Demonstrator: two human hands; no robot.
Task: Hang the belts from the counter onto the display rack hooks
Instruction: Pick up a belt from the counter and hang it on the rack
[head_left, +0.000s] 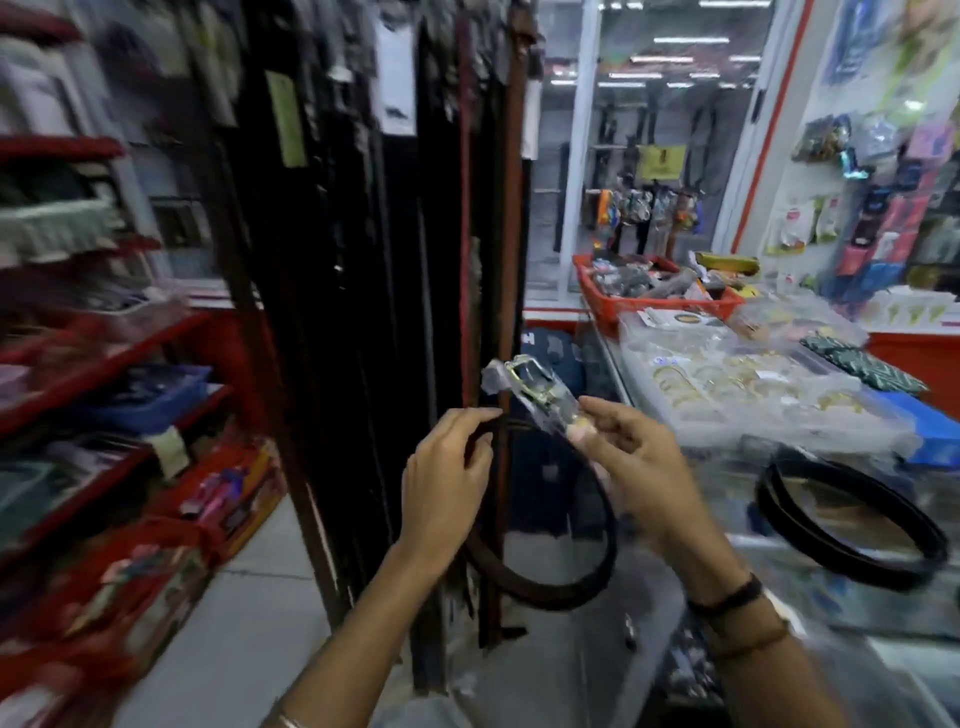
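Two hands: both raised in front of the display rack, sharing one coiled belt between them.
Left hand (447, 478): fingers curled around the strap of the held belt (561, 587) just below the buckle, thumb on top; clenched on the strap.
Right hand (631, 467): thumb and fingertips pinch the lower end of the buckle (535, 387), which sits in a clear plastic wrap and tilts up toward the rack; grasping the buckle, with dark bands on the wrist.
Held belt: dark brown strap looping down in a wide coil below both hands, hanging in the air off the left edge of the tabletop, close in front of the hanging belts.
Second belt (852, 525): black, coiled in a loose ring, lying flat on the glass tabletop (779, 551) near its front edge, well apart from the right hand.
Display rack (363, 260): tall, packed with dark belts hanging straight down, a few brown ones at its right side; the hooks at the top are too blurred to make out.
Tabletop, farther back: clear packets of gold bangles (737, 384) in the middle, a red basket (649, 304) of small goods at the far edge.
Left side: red shelves (93, 364), heavily blurred.
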